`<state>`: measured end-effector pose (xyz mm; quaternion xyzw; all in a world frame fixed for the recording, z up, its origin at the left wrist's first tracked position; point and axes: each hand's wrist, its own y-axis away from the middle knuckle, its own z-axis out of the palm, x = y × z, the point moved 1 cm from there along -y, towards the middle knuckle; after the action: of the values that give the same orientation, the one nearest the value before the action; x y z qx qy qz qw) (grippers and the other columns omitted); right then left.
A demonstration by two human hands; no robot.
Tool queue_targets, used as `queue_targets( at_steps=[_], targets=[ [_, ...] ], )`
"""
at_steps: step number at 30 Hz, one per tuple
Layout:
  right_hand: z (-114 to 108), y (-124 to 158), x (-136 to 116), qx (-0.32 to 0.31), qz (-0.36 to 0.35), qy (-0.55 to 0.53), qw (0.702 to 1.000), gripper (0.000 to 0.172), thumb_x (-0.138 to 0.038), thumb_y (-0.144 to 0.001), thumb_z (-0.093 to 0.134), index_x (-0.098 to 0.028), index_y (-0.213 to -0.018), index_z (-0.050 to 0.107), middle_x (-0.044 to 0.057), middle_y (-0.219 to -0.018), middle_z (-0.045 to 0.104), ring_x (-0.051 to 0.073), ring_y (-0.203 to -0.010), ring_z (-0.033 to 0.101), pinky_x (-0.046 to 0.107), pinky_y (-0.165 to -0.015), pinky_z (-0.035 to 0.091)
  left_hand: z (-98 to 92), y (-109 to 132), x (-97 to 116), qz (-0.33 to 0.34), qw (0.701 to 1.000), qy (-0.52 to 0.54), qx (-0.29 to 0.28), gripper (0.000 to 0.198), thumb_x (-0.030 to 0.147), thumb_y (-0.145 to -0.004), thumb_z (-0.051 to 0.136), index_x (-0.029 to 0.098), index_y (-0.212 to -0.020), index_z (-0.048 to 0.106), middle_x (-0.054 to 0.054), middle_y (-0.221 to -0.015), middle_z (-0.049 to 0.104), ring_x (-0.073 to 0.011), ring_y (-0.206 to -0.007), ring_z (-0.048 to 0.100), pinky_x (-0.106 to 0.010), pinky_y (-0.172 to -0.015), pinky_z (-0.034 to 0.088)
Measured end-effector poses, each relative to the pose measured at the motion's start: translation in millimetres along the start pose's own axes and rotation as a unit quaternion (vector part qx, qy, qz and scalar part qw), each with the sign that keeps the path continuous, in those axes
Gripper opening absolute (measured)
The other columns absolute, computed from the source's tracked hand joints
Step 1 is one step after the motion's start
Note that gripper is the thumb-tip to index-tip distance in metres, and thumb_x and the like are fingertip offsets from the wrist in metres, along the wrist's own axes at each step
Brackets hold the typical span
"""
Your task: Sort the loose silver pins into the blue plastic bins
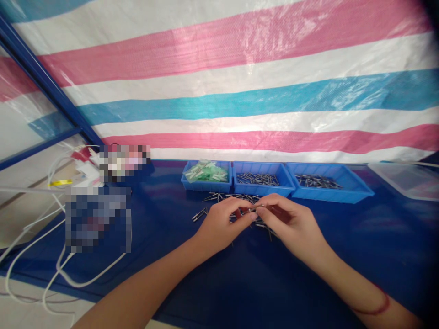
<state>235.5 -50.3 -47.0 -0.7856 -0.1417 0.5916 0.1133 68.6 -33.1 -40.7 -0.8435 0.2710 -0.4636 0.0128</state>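
From the head camera, both hands meet over the dark blue table cover (240, 283): the left hand (219, 226) and the right hand (291, 224) pinch fingertip to fingertip on a thin metal pin (255, 209) held between them, each hand closed on one end of it (whether a second part is being fitted onto it is too small to tell). Doing this well, I'd judge, means keeping the pin level and the grip light at the very tips, wrists resting low for steadiness. Just beyond and under the fingers lies a loose scatter of pins (219, 197), slim, grey, shiny and straight. Farther out from the hands stand three shallow blue plastic bins: one with pale green pieces (206, 172), a middle bin (262, 179) and a right bin (325, 183) of dark metal pins. White cables (51, 256) loop well off beyond the left hand. A striped woven tarp (240, 91) hangs behind.
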Motion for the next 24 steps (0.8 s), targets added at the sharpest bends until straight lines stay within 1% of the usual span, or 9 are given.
queue_targets(
  at_steps=[5,9,12,14,16,18,20,22,24],
  targets=[
    [-2.8,-2.0,3.7,-0.019,0.008,-0.011,1.000,0.010,-0.030,-0.083,0.059,-0.022,-0.083,0.065,0.002,-0.080,0.063,0.015,-0.071,0.059,0.026,-0.063,0.049,-3.7,0.0,2.0,0.008,0.999,0.023,0.022,0.014,0.027,-0.086,0.059,0.017,-0.090,0.066,-0.002,-0.088,0.067,-0.0115,-0.075,0.059,-0.021,-0.070,0.046],
    [-1.1,-3.2,5.6,-0.047,0.026,-0.001,0.999,0.014,-0.033,-0.084,0.058,-0.021,-0.085,0.066,0.003,-0.083,0.065,0.016,-0.076,0.060,0.027,-0.067,0.049,-6.8,0.0,2.7,0.009,0.999,0.011,0.048,0.014,0.028,-0.086,0.058,0.016,-0.087,0.065,-0.002,-0.085,0.066,-0.0117,-0.076,0.058,-0.022,-0.071,0.046],
    [-3.1,-6.0,4.1,-0.081,0.019,0.017,0.996,0.020,-0.037,-0.086,0.055,-0.021,-0.083,0.068,0.003,-0.081,0.066,0.017,-0.077,0.060,0.028,-0.068,0.048,-7.8,0.1,1.2,-0.005,0.999,0.011,0.048,0.021,0.032,-0.087,0.057,0.017,-0.099,0.063,-0.002,-0.086,0.066,-0.0116,-0.074,0.059,-0.023,-0.071,0.046],
    [-13.2,-10.5,4.6,-0.052,0.011,0.043,0.998,0.023,-0.039,-0.086,0.055,-0.021,-0.083,0.068,0.004,-0.084,0.068,0.018,-0.078,0.061,0.028,-0.069,0.047,-8.4,0.1,-0.3,-0.017,0.999,0.004,0.029,0.033,0.035,-0.087,0.056,0.018,-0.115,0.056,-0.001,-0.090,0.067,-0.0113,-0.071,0.059,-0.024,-0.070,0.047],
    [-32.6,-16.7,8.1,0.041,0.002,0.106,0.994,0.023,-0.041,-0.084,0.057,-0.021,-0.083,0.069,0.004,-0.087,0.069,0.018,-0.079,0.062,0.028,-0.070,0.047,-9.3,0.0,-1.6,-0.021,0.999,-0.026,0.003,0.042,0.038,-0.088,0.054,0.019,-0.125,0.048,-0.001,-0.093,0.067,-0.0122,-0.072,0.059,-0.026,-0.070,0.047],
    [-57.7,-22.9,14.5,0.156,0.003,0.223,0.962,0.024,-0.041,-0.082,0.058,-0.020,-0.083,0.070,0.005,-0.084,0.070,0.018,-0.074,0.061,0.029,-0.068,0.045,-10.3,0.0,-2.2,-0.013,0.997,-0.074,-0.017,0.041,0.037,-0.089,0.051,0.019,-0.126,0.048,-0.002,-0.095,0.067,-0.0142,-0.077,0.060,-0.028,-0.074,0.047],
    [-81.2,-28.4,23.1,0.218,0.025,0.383,0.898,0.023,-0.038,-0.080,0.058,-0.018,-0.082,0.070,0.005,-0.075,0.068,0.018,-0.067,0.059,0.030,-0.064,0.041,-10.3,0.3,-2.4,0.012,0.991,-0.126,-0.035,0.034,0.034,-0.090,0.050,0.018,-0.120,0.054,-0.004,-0.098,0.067,-0.0166,-0.086,0.060,-0.030,-0.080,0.045],
    [-97.5,-32.9,33.1,0.222,0.058,0.497,0.837,0.024,-0.037,-0.080,0.055,-0.018,-0.081,0.071,0.007,-0.080,0.068,0.021,-0.071,0.059,0.031,-0.060,0.036,-8.6,1.3,-2.8,0.041,0.982,-0.178,-0.053,0.028,0.032,-0.091,0.049,0.017,-0.112,0.060,-0.005,-0.101,0.066,-0.0189,-0.094,0.059,-0.033,-0.085,0.043],
    [-105.5,-36.7,42.8,0.207,0.094,0.555,0.800,0.029,-0.039,-0.082,0.050,-0.020,-0.083,0.072,0.009,-0.091,0.069,0.023,-0.077,0.059,0.033,-0.058,0.030,-5.6,3.0,-3.9,0.059,0.970,-0.226,-0.072,0.026,0.032,-0.092,0.048,0.018,-0.107,0.064,-0.006,-0.105,0.065,-0.0203,-0.097,0.057,-0.034,-0.085,0.042]
  ],
)
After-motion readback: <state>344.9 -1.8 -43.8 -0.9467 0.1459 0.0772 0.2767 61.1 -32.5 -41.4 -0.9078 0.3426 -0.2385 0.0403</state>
